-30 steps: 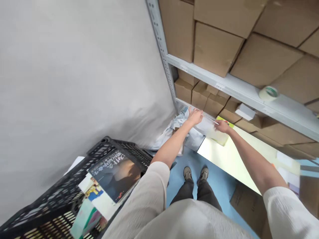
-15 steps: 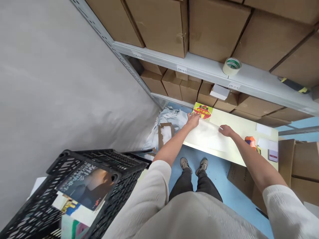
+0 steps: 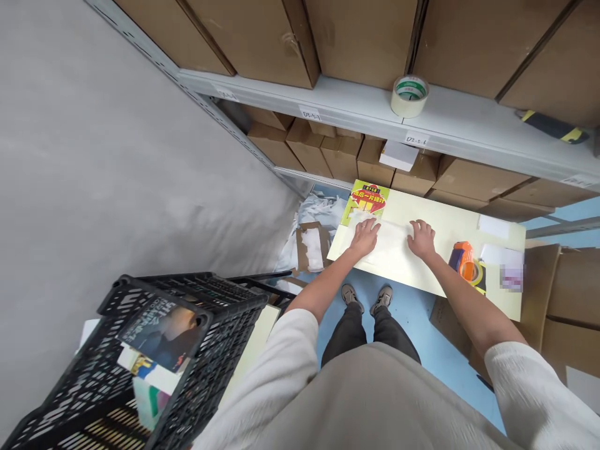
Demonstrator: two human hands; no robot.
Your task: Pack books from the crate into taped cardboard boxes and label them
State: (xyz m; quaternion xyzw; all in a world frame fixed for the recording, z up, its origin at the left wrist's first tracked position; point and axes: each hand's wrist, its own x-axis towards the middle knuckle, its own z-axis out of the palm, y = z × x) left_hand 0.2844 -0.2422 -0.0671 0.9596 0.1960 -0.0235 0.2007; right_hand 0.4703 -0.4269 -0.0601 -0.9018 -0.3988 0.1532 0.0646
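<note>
My left hand (image 3: pixel 364 236) and my right hand (image 3: pixel 420 238) lie flat, fingers spread, on a clear plastic bag (image 3: pixel 389 242) spread on the pale yellow table (image 3: pixel 435 269). A yellow-green booklet with a red banner (image 3: pixel 368 199) lies at the table's far left corner, just beyond my left hand. The bag partly covers its lower edge.
An orange tape dispenser (image 3: pixel 463 262) sits right of my right hand, with paper slips (image 3: pixel 493 226) beyond it. A black crate (image 3: pixel 154 350) holding books stands at lower left. Metal shelves (image 3: pixel 356 106) carry cardboard boxes and a tape roll (image 3: pixel 409 95). Torn packaging (image 3: pixel 312 244) litters the blue floor.
Both hands brought the plastic bag down from near the shelf and now press it flat on the table. The view has tilted and shifted right.
</note>
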